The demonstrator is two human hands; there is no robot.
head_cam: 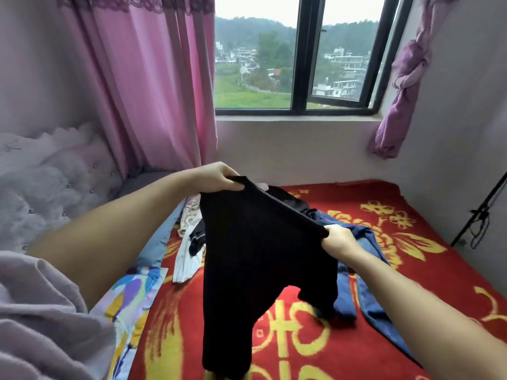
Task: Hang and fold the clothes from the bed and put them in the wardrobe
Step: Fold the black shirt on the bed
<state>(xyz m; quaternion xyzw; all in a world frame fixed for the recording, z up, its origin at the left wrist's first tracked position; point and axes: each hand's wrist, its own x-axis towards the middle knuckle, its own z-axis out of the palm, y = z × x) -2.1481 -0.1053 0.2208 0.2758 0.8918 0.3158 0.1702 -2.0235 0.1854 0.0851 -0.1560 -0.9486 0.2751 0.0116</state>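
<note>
— Red bed cover [356, 338] with yellow flowers fills my view, with a window [299, 56] and pink curtain [153, 86] beyond. What am I holding?

— Black trousers [247, 264]. My left hand [216, 176] pinches one end of the waistband, fingers curled over the cloth; my right hand [340, 242] grips the other end, lower and nearer me.

— And the rest of the garment?

— It hangs down from both grips, legs dangling over the bed. Behind my right hand lie blue jeans [365, 272]; under my left, a white garment [186, 261] and a small pile of other clothes.
</note>
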